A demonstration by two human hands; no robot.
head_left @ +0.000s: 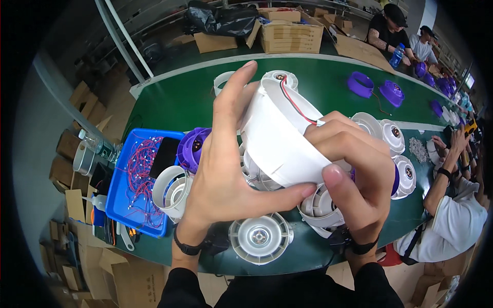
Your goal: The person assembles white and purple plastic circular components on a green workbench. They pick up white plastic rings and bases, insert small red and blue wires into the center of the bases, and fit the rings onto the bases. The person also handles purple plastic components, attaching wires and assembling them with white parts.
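Raised above the table is a white round plastic housing (pixel 280 149), tilted with its open side toward the upper right. My left hand (pixel 221 169) grips its left side, thumb along the lower wall and fingers up the far side. My right hand (pixel 359 169) is closed on the right edge, its thumb on the outer wall and its bent fingers over the rim. A red and black wire (pixel 291 97) runs across the inside to a small white connector (pixel 320 123) by the right fingertips. Below lies a white fan-like part (pixel 260 237) with a round metal centre.
At left, a blue tray (pixel 115 208) holds red wires and a black object. White housings (pixel 172 191) and purple ones (pixel 361 84) stand about the green table (pixel 174 97). Cardboard boxes (pixel 290 38) line the back. Co-workers sit at far right and back right.
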